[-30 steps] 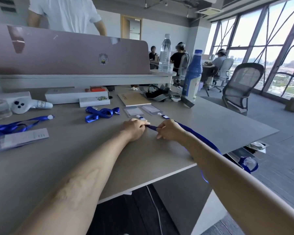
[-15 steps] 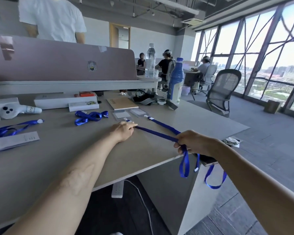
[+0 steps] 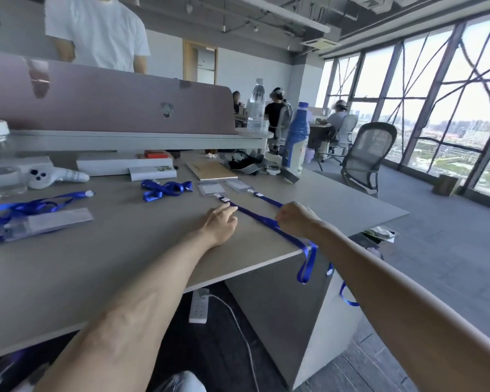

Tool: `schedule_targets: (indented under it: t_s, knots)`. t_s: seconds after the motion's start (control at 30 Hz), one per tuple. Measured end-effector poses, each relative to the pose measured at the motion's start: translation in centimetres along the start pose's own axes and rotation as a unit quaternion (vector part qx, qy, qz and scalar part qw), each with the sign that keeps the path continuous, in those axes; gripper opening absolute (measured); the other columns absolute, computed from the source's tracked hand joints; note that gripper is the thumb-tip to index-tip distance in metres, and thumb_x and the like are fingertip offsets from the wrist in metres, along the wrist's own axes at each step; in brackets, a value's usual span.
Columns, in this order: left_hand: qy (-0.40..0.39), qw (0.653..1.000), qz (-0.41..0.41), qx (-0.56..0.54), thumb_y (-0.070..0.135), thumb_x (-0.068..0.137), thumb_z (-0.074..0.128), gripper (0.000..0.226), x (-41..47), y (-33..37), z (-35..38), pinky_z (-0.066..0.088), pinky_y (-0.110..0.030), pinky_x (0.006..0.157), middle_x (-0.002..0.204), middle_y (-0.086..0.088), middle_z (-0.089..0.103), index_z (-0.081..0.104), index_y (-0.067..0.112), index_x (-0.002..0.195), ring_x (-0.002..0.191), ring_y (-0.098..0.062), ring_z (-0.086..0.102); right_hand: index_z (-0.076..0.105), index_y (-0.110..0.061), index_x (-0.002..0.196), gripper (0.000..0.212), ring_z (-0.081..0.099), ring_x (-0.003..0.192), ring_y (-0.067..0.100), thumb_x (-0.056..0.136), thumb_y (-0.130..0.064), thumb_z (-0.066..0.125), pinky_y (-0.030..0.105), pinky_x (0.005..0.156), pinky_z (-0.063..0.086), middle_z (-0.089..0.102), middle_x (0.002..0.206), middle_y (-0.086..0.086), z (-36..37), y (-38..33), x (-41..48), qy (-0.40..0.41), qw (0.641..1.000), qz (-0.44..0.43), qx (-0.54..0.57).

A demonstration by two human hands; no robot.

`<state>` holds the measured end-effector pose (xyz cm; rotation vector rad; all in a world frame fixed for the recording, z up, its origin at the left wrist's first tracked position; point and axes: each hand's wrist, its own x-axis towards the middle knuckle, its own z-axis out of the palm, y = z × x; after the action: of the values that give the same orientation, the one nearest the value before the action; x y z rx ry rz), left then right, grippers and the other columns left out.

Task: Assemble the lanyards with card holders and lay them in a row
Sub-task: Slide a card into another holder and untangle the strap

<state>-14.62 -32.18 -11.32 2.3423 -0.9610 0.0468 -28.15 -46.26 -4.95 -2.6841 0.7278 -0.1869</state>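
Left hand, fingers nearly straight, presses the clip end of the long blue fabric lanyard onto the grey counter. Right hand fists round its strap, whose loop hangs off the right edge.

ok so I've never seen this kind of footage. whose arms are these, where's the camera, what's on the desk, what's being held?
There is no machine here. A person works with bare hands, and the one wide-angle camera sits on their head, looking forward and down, so both arms are theirs. The right hand is curled round a blue lanyard that runs across the grey desk and hangs off its edge. The left hand lies with fairly straight fingers on the strap's far end, near two clear card holders. Also on the desk are a bundled lanyard, a finished lanyard with its holder at far left, a blue bottle and a brown notebook. Other people are in the background.
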Motion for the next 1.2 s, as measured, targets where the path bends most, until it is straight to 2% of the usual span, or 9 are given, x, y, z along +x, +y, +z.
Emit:
schedule_targets:
  t_s: [0.1,0.23,0.43,0.53,0.67,0.77,0.93,1.03,1.2]
  knots:
    - [0.014,0.999,-0.004,0.035,0.018,0.099,0.033,0.046,-2.2,-1.7,-2.1,0.015,-0.026,0.113,0.155,-0.009,0.030,0.038,0.010,0.144,0.143,-0.019,0.024,0.066,-0.006,0.100,0.025,0.060,0.106,0.033,0.087,-0.008,0.045,0.033,0.077,0.048,0.065,0.110,0.014,2.1,-5.2,0.5,0.003,0.998,-0.069,0.000]
    - [0.035,0.992,-0.056,0.111,0.026,0.099,0.032,0.046,-6.2,-8.0,-7.2,0.022,-0.035,0.114,0.155,-0.004,0.029,0.038,0.018,0.144,0.142,-0.022,0.025,0.062,-0.018,0.122,0.039,0.057,0.116,0.027,0.085,-0.011,0.051,0.035,0.095,0.049,0.060,0.129,0.006,6.9,-13.0,1.1,0.006,0.986,-0.151,0.075]
    - [0.153,0.942,-0.158,0.254,0.023,0.094,0.042,0.043,-13.7,-18.8,-16.1,0.017,-0.037,0.116,0.153,-0.008,0.033,0.049,0.011,0.135,0.144,-0.025,0.021,0.060,-0.020,0.120,0.033,0.054,0.116,0.030,0.088,-0.019,0.051,0.038,0.096,0.046,0.052,0.129,0.008,15.8,-25.4,1.3,-0.054,0.953,-0.290,0.071]
    - [0.198,0.923,-0.223,0.243,0.024,0.094,0.044,0.037,-15.3,-22.5,-18.6,0.024,-0.035,0.111,0.144,-0.007,0.044,0.053,0.010,0.128,0.137,-0.025,0.032,0.053,-0.024,0.130,0.039,0.049,0.125,0.027,0.092,-0.030,0.050,0.039,0.105,0.040,0.047,0.139,0.007,18.2,-30.0,2.3,-0.084,0.936,-0.335,0.067]
    - [0.175,0.940,-0.256,0.145,0.029,0.095,0.043,0.032,-14.7,-25.2,-20.2,0.041,-0.035,0.098,0.128,-0.007,0.060,0.061,0.016,0.118,0.118,-0.027,0.052,0.041,-0.032,0.139,0.063,0.044,0.130,0.022,0.085,-0.061,0.055,0.040,0.106,0.038,0.042,0.145,-0.002,19.2,-32.7,4.5,-0.109,0.916,-0.380,0.060]
    - [0.163,0.946,-0.246,0.132,0.031,0.092,0.044,0.032,-13.5,-26.5,-20.8,0.043,-0.037,0.097,0.123,-0.001,0.064,0.065,0.028,0.117,0.115,-0.024,0.055,0.044,-0.033,0.138,0.064,0.044,0.130,0.020,0.082,-0.064,0.055,0.041,0.107,0.036,0.046,0.144,-0.005,19.8,-33.0,5.9,-0.102,0.905,-0.411,0.032]
    - [0.179,0.949,-0.249,0.079,0.030,0.095,0.037,0.035,-11.8,-28.3,-21.5,0.038,-0.033,0.097,0.121,0.010,0.066,0.070,0.035,0.105,0.116,-0.018,0.054,0.060,-0.023,0.109,0.046,0.059,0.104,0.021,0.087,-0.061,0.048,0.040,0.091,0.049,0.067,0.111,-0.003,19.1,-32.4,6.4,-0.053,0.900,-0.431,0.038]
    - [0.199,0.950,-0.230,0.077,0.035,0.099,0.027,0.045,-11.6,-28.5,-21.4,0.039,-0.033,0.093,0.115,0.005,0.068,0.072,0.028,0.099,0.111,-0.022,0.054,0.066,-0.027,0.107,0.023,0.060,0.096,0.020,0.096,-0.039,0.050,0.033,0.086,0.047,0.070,0.103,-0.005,18.5,-32.0,6.3,-0.050,0.898,-0.413,0.145]
    - [0.262,0.951,-0.159,-0.030,0.047,0.099,0.035,0.042,-12.5,-27.0,-21.8,0.046,-0.036,0.090,0.103,0.004,0.068,0.068,0.020,0.099,0.104,-0.017,0.058,0.070,-0.016,0.100,0.018,0.059,0.070,0.027,0.097,-0.016,0.052,0.035,0.070,0.049,0.070,0.080,-0.002,18.7,-31.9,6.6,0.112,0.868,-0.428,0.226]
